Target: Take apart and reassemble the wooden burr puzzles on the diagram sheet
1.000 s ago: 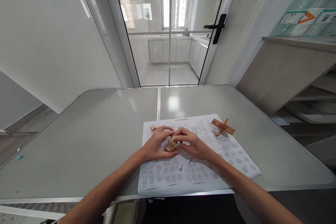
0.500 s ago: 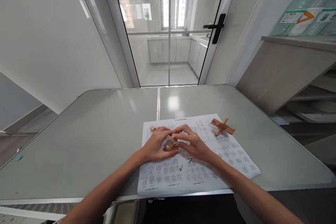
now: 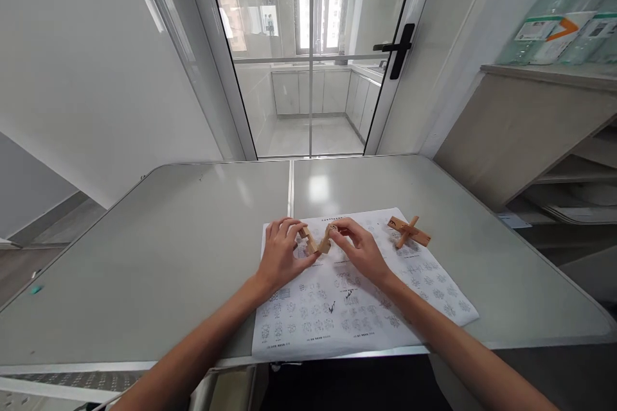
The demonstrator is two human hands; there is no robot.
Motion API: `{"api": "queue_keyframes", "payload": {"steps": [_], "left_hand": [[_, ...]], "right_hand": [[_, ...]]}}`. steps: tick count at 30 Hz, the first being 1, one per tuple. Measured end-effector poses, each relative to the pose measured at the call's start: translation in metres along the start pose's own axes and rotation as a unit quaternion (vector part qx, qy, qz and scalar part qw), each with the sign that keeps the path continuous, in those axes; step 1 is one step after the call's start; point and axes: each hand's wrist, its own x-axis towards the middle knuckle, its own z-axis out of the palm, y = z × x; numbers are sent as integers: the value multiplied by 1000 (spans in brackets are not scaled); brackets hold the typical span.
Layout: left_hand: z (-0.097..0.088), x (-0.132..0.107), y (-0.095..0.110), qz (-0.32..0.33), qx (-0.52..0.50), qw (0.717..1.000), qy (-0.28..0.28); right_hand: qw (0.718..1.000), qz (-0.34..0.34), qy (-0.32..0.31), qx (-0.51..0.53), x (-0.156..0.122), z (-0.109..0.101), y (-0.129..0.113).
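Observation:
My left hand [image 3: 283, 250] is curled round a notched wooden puzzle piece [image 3: 310, 241], its thumb and fingers at the two ends. In my right hand [image 3: 357, 244] the thumb and forefinger pinch another wooden puzzle piece [image 3: 325, 243], marked at its upper end. The lower ends of the two pieces come close together in a V; I cannot tell whether they touch. Both hands are above a large printed sheet [image 3: 308, 340] of small diagrams. Right of my hands, a joined wooden cross [image 3: 409, 232] of several bars lies at the sheet's edge.
The sheet lies on a grey-green table [image 3: 212, 225] with a pale seam running front to back. Beyond stands a glass door [image 3: 308, 96] with a black handle [image 3: 398, 51]. At right are a shelf unit [image 3: 520, 135] and plastic bottles [image 3: 559, 29]. A small teal bit [image 3: 36, 289] lies far left.
My hands have drawn apart and moved slightly away from me. The wooden pieces, earlier close together between my fingers, are now held one in each hand. The cross has stayed put.

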Motion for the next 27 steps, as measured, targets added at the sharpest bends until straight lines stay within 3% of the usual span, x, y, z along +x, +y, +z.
{"api": "queue_keyframes", "payload": {"steps": [3, 7, 15, 27], "left_hand": [[6, -1, -8, -43, 31, 999, -3], [11, -3, -16, -79, 14, 996, -38], [9, -2, -15, -30, -113, 989, -91], [0, -1, -4, 18, -182, 973, -142]], "right_hand": [[996, 80, 6, 34, 2, 1, 5], [992, 127, 20, 2, 2, 1, 12], [992, 120, -19, -39, 2, 2, 25], [991, 102, -71, -50, 1, 3, 22]]}}
